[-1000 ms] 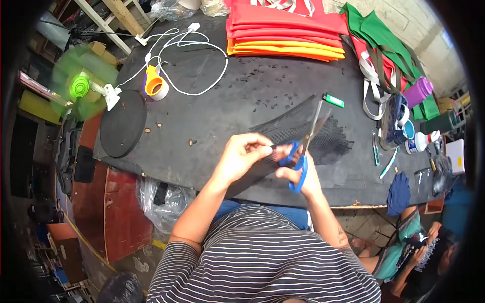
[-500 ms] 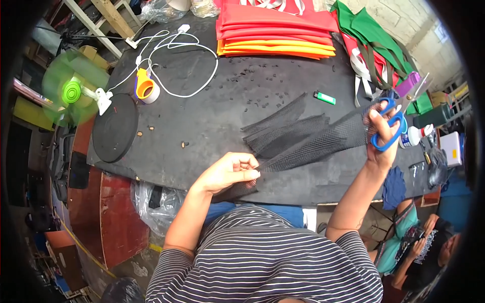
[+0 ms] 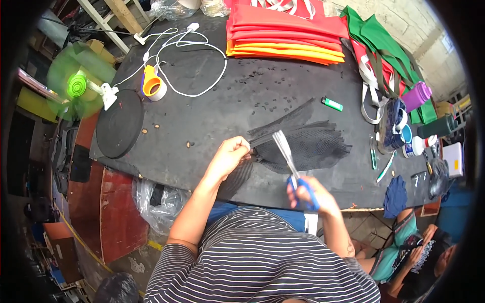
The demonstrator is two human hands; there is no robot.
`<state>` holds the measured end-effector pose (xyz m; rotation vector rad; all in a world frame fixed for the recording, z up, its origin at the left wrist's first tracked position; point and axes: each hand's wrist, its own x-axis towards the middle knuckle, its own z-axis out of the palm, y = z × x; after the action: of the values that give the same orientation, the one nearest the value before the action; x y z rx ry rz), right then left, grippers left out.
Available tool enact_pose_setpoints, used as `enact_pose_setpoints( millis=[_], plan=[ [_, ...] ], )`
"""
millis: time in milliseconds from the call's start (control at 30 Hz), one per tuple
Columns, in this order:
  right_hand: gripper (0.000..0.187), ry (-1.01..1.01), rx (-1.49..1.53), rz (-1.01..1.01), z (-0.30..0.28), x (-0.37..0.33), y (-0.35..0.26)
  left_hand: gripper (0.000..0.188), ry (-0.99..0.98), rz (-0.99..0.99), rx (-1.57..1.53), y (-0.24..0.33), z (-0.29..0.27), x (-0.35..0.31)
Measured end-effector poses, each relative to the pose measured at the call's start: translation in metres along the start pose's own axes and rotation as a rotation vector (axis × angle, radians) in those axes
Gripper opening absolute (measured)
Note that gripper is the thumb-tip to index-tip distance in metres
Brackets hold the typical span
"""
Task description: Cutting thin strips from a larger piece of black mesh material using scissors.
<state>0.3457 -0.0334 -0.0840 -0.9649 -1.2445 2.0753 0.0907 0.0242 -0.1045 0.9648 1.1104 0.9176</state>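
Pinched in my left hand is the gathered end of a black mesh fabric. The mesh fans out to the right over the black tabletop, and a piece of it hangs below my fingers toward the table's near edge. In my right hand are scissors with blue handles. Their blades point up and away, to the right of my left hand and over the near part of the mesh. Motion smears the blades and handles, so I cannot tell whether they touch the mesh.
Red and orange folded fabric is stacked at the back. A green lighter lies beyond the mesh. Left are a tape dispenser, a white cable, a round black disc and a spinning fan. A person sits at the right.
My right hand has let go of the mesh's far end and swung left and nearer with the scissors. The mesh now lies spread on the table. My left hand has risen slightly leftward.
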Motion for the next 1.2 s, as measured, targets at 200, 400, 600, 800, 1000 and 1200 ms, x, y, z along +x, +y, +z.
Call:
enact_pose_setpoints(
  millis=[200,400,600,800,1000,1200],
  plan=[
    [0.040,-0.049,-0.067,0.167,0.020,0.008,0.015,0.009,0.000,-0.028,0.060,0.003,-0.002,-0.001],
    [0.040,-0.022,-0.070,0.156,0.025,0.023,0.018,0.010,-0.048,-0.051,0.070,0.005,-0.004,-0.003],
    [0.040,0.024,-0.058,0.150,0.030,0.029,0.019,0.010,-0.004,-0.052,0.021,0.013,0.003,-0.007],
    [0.030,0.061,0.028,0.154,0.031,0.031,0.018,0.011,-0.027,-0.060,0.031,0.016,0.002,-0.008],
    [0.026,0.135,-0.045,0.174,0.032,0.030,0.017,0.011,-0.024,-0.029,0.040,0.012,-0.001,-0.007],
    [0.025,0.166,-0.105,0.227,0.031,0.028,0.022,0.011,-0.002,-0.024,0.066,0.015,-0.001,-0.007]
  ],
)
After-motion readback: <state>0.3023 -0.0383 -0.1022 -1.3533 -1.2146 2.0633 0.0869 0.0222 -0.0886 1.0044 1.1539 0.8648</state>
